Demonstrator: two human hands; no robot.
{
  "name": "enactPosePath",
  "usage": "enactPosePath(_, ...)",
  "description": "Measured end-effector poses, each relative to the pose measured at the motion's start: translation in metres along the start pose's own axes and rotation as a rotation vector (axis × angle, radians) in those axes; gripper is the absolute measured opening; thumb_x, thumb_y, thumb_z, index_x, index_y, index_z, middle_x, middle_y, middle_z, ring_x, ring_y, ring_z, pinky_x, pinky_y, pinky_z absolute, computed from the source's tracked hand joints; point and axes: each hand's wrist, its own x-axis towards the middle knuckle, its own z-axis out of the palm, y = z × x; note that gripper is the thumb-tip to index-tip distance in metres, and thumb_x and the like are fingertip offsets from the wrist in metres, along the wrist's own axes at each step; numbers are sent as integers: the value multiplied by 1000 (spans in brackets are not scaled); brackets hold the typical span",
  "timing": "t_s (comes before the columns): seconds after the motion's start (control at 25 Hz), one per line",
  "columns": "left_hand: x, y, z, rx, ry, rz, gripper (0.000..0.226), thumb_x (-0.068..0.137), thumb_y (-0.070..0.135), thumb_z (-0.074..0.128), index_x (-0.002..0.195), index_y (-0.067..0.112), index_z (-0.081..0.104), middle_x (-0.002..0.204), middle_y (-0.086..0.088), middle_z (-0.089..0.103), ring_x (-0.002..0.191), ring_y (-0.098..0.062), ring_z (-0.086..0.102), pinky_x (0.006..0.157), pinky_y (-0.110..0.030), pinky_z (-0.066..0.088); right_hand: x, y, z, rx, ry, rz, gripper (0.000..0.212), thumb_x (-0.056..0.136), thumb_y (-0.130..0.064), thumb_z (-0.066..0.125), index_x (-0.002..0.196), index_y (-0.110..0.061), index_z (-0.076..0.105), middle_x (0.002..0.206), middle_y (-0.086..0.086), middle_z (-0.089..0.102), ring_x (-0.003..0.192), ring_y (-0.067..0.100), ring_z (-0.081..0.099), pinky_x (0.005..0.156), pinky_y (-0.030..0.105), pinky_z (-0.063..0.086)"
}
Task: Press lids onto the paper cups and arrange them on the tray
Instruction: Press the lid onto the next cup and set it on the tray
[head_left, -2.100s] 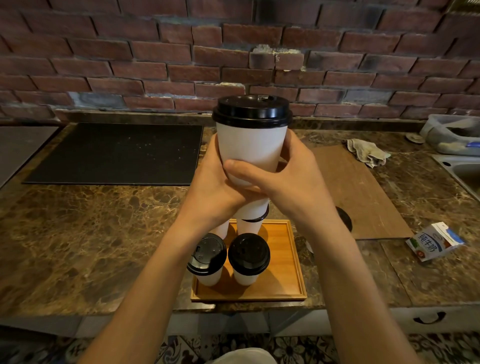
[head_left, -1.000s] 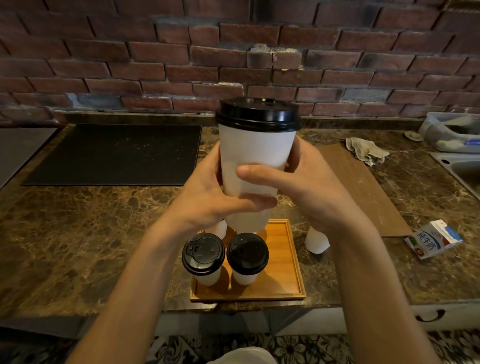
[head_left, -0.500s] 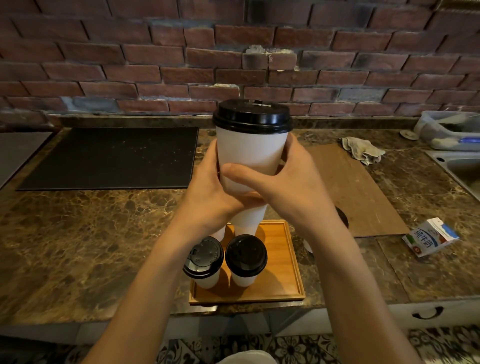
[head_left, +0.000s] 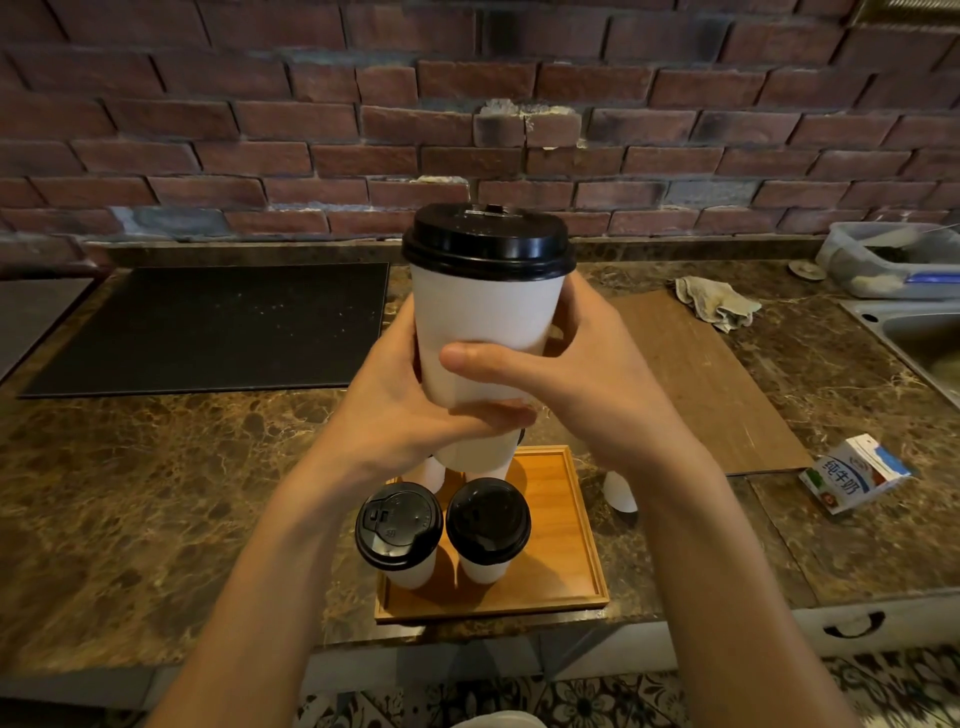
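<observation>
No real change over the last two seconds: the cup (head_left: 488, 322), black lid (head_left: 488, 241) seated, stays raised above the tray (head_left: 566, 545). The left hand (head_left: 400, 410) and right hand (head_left: 582, 384) are both clamped round its lower half, and only the grip has shifted slightly, so lidding looks done and placing is pending. Two lidded cups (head_left: 399, 530) stand at the tray's near left, and whatever stands behind them is mostly hidden by the hands, count unclear; a spare cup (head_left: 621, 491) on the worktop (head_left: 156, 493) right of the tray is half covered by the right forearm, top not visible.
</observation>
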Motion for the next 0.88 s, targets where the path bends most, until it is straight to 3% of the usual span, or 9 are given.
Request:
enactPosePath(0.08,-1,-1,-2,-38,-31,-7,79,56,22,87,122,35,45,110,19,64,104,-2,63,73,-11,52,1,1,-3,41,-59,11,66,60,-37,87,118,-37,55,112,-14,67,106,4,64,81,23,56)
enactPosePath(0.24,-4,-4,-4,-87,-107,-36,78,58,25,82,127,25,46,113,9,64,107,-14,63,78,-22,54,4,4,-9,61,-174,54,78,58,-39,81,129,-22,53,119,-2,66,112,15,64,88,35,56)
enactPosePath(0.4,-6,-6,-7,-91,-148,-47,79,59,22,82,129,22,45,115,8,64,108,-14,63,79,-19,53,4,6,-10,33,-233,78,80,58,-38,81,131,-21,53,123,0,65,117,19,61,98,47,52)
enactPosePath(0.56,-4,-5,-5,-77,-94,-34,85,57,24,82,132,19,43,114,8,63,110,-13,62,80,-20,53,4,3,-9,-6,-216,63,74,62,-32,85,129,-23,53,120,-4,65,114,13,62,96,42,54)
enactPosePath(0.72,-2,-4,-4,-64,-10,-17,85,52,28,84,128,28,44,117,8,63,111,-12,61,82,-23,54,2,-1,-1,-51,-98,27,62,68,-32,86,121,-33,53,111,-15,64,103,-2,61,81,20,56)
enactPosePath(0.88,2,-3,3,-38,77,6,88,46,24,90,120,39,44,111,26,62,107,2,60,75,-11,51,1,-5,9,-101,13,33,68,70,-34,85,128,-29,49,115,-13,61,103,2,60,82,25,57)
